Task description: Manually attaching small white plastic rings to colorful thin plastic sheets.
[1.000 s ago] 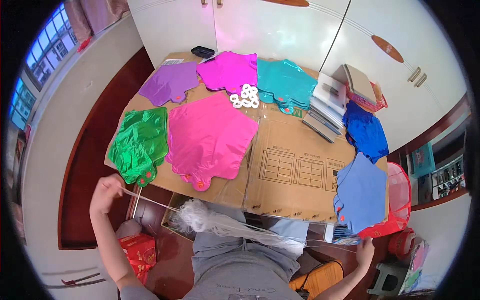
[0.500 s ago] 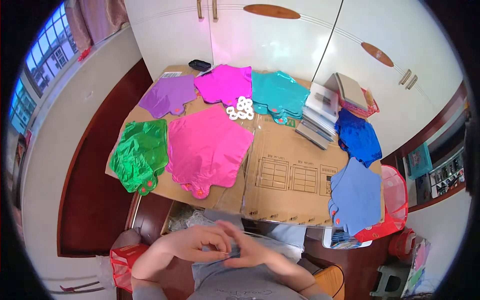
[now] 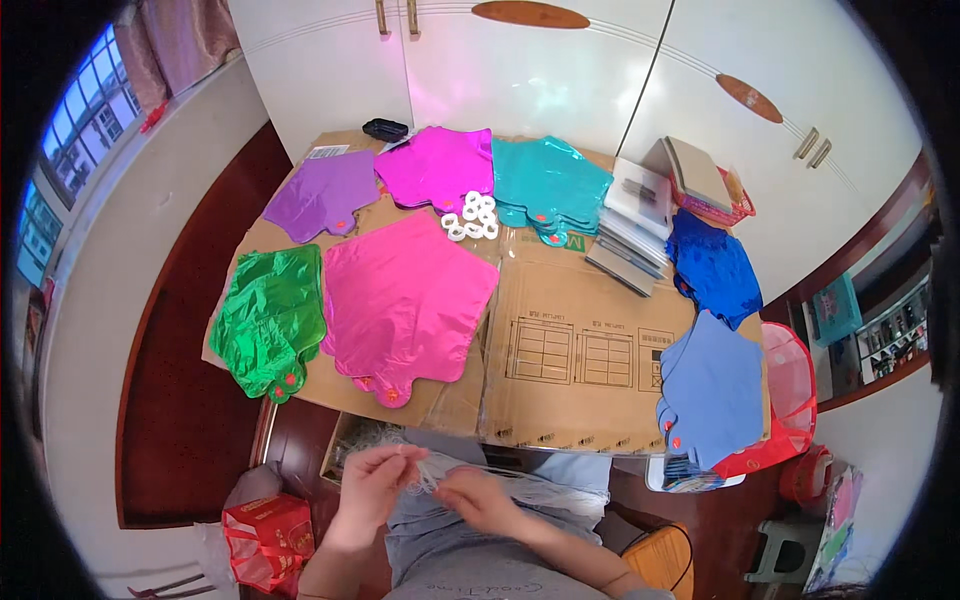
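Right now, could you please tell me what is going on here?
The person's left hand and right hand are close together, holding white string between them at the near side of the cardboard. More string trails off to the right. On the cardboard lie a pink foil piece, a green foil piece and white rings, untouched by either hand.

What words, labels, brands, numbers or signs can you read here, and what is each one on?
I won't copy wording, only place it.
Cardboard: black grids with captions and a row of near-edge marks, too small to read.
Green patch on it: one letter.
White label at its far left corner: too small to read.
Grey shirt: dark lettering near the picture's lower edge.
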`<state>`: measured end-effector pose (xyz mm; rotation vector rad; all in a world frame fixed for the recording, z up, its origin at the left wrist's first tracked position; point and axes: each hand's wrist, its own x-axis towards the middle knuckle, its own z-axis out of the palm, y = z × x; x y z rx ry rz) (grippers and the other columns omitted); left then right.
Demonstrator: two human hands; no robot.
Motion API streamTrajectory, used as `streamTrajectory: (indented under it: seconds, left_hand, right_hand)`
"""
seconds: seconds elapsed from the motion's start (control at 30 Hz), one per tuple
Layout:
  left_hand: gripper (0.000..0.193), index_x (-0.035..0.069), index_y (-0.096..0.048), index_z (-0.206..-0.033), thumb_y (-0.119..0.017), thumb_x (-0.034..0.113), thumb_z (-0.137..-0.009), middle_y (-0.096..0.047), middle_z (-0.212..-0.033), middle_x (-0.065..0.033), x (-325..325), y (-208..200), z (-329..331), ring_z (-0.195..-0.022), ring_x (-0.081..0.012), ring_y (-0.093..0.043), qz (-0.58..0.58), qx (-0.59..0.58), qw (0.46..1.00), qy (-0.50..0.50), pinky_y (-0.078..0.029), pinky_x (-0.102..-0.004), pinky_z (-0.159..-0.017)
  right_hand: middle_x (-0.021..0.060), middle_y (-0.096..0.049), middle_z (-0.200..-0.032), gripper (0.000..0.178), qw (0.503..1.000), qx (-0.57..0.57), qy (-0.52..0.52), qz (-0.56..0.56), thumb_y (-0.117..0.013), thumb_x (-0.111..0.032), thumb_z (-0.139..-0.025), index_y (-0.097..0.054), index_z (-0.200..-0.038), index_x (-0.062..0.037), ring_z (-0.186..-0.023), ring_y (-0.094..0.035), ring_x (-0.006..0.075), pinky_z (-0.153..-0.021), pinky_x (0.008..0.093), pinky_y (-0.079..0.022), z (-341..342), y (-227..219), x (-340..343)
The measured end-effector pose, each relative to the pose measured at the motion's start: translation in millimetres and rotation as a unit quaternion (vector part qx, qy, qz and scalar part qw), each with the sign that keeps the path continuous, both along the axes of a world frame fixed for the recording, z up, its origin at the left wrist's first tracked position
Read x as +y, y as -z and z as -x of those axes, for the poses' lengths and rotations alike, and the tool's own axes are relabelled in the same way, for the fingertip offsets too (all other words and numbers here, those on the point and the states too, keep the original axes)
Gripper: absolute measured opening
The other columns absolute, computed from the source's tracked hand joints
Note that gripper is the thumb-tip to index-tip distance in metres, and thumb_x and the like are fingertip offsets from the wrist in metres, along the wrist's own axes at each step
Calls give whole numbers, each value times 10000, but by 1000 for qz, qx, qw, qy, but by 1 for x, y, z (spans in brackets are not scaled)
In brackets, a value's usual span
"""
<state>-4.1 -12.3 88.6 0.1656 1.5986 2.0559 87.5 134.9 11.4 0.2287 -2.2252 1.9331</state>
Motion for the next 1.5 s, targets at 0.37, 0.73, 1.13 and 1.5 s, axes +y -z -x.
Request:
streamTrajectory:
  seconds: [0.37, 0.73, 1.13, 1.5]
  left_hand:
    - [80, -2, -634, -770, -601, 12, -699, -581, -657, -68, -12, 14, -10, -687, -208, -541, 102, 128, 985, 47, -415, -312, -626]
    - [97, -29, -621, -764, -530, 1, -762, -610, -742, -83, -36, 15, 7, -666, -152, -559, 191, 217, 946, 148, -433, -275, -588]
    - [135, -26, -637, -823, -527, 51, -808, -626, -830, -76, -46, 16, 21, -757, -121, -550, 370, 439, 780, 249, -425, -252, -667]
    - [135, 4, -612, -780, -535, 106, -823, -634, -755, -42, -51, 33, 20, -671, -143, -564, 364, 466, 775, 224, -430, -289, -620]
  right_hand:
    - [88, -580, -780, 100, 996, 61, -36, -54, -568, -131, -804, -581, -871, -59, -745, -529, 275, -735, 378, -386, 11, -3, -12]
    - [90, -566, -818, 82, 997, 54, -54, -33, -553, -97, -792, -560, -866, -63, -759, -531, 297, -723, 358, -413, 21, 4, -22]
    - [48, -552, -801, 97, 980, 66, -46, -182, -547, -122, -768, -576, -859, -108, -886, -502, 255, -780, 386, -392, 36, 7, -19]
    - [100, -561, -881, 138, 981, 40, -67, -178, -533, -60, -763, -547, -901, -49, -854, -547, 287, -732, 371, -453, 46, 34, -35]
